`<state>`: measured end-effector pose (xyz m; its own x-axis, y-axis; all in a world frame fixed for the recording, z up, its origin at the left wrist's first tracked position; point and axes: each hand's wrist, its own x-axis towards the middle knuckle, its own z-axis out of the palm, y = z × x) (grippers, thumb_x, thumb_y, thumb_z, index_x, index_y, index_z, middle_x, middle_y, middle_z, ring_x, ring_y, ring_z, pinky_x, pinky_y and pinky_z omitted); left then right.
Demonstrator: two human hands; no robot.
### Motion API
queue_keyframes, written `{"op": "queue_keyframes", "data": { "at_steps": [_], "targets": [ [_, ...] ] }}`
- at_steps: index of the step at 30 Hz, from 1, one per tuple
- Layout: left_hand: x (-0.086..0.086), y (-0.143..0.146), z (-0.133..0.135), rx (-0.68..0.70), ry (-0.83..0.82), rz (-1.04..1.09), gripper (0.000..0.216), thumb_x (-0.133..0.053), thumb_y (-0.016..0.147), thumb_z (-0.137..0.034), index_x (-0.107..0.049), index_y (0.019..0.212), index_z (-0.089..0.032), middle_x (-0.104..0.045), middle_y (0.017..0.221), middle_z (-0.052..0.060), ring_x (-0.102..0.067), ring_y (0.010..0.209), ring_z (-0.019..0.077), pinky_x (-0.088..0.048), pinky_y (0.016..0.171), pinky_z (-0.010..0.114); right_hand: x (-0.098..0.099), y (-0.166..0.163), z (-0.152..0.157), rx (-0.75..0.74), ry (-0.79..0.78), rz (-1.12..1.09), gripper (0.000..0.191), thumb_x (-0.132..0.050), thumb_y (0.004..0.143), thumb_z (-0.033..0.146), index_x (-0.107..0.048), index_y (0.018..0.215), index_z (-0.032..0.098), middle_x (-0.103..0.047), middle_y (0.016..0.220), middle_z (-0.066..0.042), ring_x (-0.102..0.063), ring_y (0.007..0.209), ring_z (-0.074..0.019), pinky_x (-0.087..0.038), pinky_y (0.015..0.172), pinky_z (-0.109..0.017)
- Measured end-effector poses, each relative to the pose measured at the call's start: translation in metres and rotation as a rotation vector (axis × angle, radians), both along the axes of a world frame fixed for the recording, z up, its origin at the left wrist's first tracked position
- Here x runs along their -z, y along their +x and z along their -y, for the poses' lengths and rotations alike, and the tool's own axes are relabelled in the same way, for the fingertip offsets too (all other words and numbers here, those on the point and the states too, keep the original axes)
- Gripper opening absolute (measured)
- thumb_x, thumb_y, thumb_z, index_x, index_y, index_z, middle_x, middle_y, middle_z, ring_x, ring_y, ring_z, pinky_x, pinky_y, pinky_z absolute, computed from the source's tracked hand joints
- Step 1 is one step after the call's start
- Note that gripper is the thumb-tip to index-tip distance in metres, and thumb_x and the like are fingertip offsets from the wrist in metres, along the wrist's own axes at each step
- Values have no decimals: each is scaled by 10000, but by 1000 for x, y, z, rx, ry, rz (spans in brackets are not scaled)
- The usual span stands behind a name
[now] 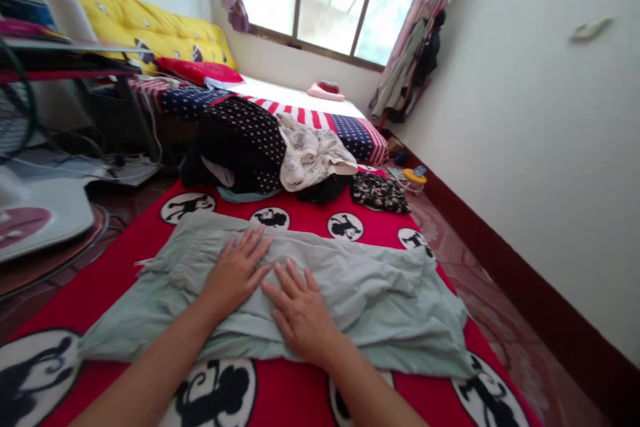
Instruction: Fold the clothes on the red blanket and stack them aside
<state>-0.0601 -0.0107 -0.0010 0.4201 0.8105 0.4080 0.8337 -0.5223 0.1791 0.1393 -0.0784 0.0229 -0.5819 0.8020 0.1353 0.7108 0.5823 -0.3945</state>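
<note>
A pale green pair of pants (385,293) lies spread sideways across a red blanket (300,387) printed with black cartoon figures in white circles. Its gathered waistband is at the left, and creases run through the cloth towards the right. My left hand (237,273) rests flat on the fabric left of the middle, fingers spread. Close beside it, my right hand (300,310) also lies flat with its fingers apart. Both palms press on the cloth; neither hand grips anything.
Beyond the pants sits a heap of clothes, with a black polka-dot garment (245,140) and a white patterned garment (313,153). A folded dark floral cloth (380,192) lies to its right. Behind stands a bed (300,97); a desk (65,47) is at left, a wall (545,147) at right.
</note>
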Motion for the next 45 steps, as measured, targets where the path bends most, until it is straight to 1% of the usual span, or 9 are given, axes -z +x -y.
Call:
{"op": "queue_keyframes", "data": {
  "at_steps": [5,10,13,16,22,26,33,38,45],
  "targets": [
    [4,-2,-2,318,-35,-20,463,-422,947,-347,-433,1408,-307,-426,1475,28,-371,1373,240,-308,1118,464,-16,13,1,128,31,-283,429,-541,874,250,-526,1302,277,-474,1437,-57,-415,1330,-216,-308,1112,-451],
    [9,-2,-6,299,-59,-107,543,-452,919,-490,-368,1437,-353,-355,1512,-4,-349,1383,260,-285,1123,480,-42,90,-4,521,159,-617,199,-531,857,238,-681,986,220,-705,976,-54,-652,882,-175,-522,779,-298],
    [11,-2,-7,293,-53,-111,548,-451,911,-517,-363,1434,-379,-348,1514,-17,-352,1381,259,-270,1128,460,-44,155,-6,820,166,-612,193,-562,811,308,-684,893,183,-711,889,-66,-647,795,-194,-514,695,-303],
    [10,-3,-7,287,-58,-114,549,-447,906,-535,-358,1431,-399,-337,1518,-27,-351,1382,262,-261,1125,463,-34,203,-6,935,112,-489,251,-618,737,382,-687,843,165,-711,847,-80,-625,725,-204,-502,702,-338],
    [6,-4,-4,304,-67,-132,680,-497,839,-625,-327,1451,-381,-320,1528,-2,-337,1385,295,-247,1121,474,-16,232,-10,858,-122,-324,304,-686,591,272,-721,868,151,-704,863,-77,-614,765,-209,-484,723,-324],
    [4,-3,-4,324,-73,-127,765,-530,782,-678,-324,1453,-374,-313,1532,7,-335,1384,310,-247,1119,484,-15,242,-15,819,-192,-337,203,-582,633,248,-708,756,146,-691,704,-49,-606,666,-181,-459,633,-279],
    [-6,-1,-2,320,-149,-83,709,-587,779,-610,-420,1413,-338,-332,1527,43,-328,1386,320,-241,1126,524,-19,245,-21,753,-233,-294,204,-529,641,226,-701,729,162,-701,705,-38,-612,687,-190,-442,637,-273],
    [-35,54,30,392,-198,40,412,-506,904,-389,-556,1296,-270,-408,1489,62,-377,1367,259,-235,1150,506,-28,225,-31,786,-125,-280,305,-464,807,389,-668,746,170,-669,738,-38,-583,737,-188,-411,678,-275],
    [-41,135,79,719,-389,95,723,-633,818,-390,-334,1451,-210,-373,1509,82,-268,1421,249,-187,1184,467,-21,208,-49,739,-199,-231,276,-569,728,403,-606,593,165,-576,551,5,-505,552,-132,-346,524,-232]
  ]
}}
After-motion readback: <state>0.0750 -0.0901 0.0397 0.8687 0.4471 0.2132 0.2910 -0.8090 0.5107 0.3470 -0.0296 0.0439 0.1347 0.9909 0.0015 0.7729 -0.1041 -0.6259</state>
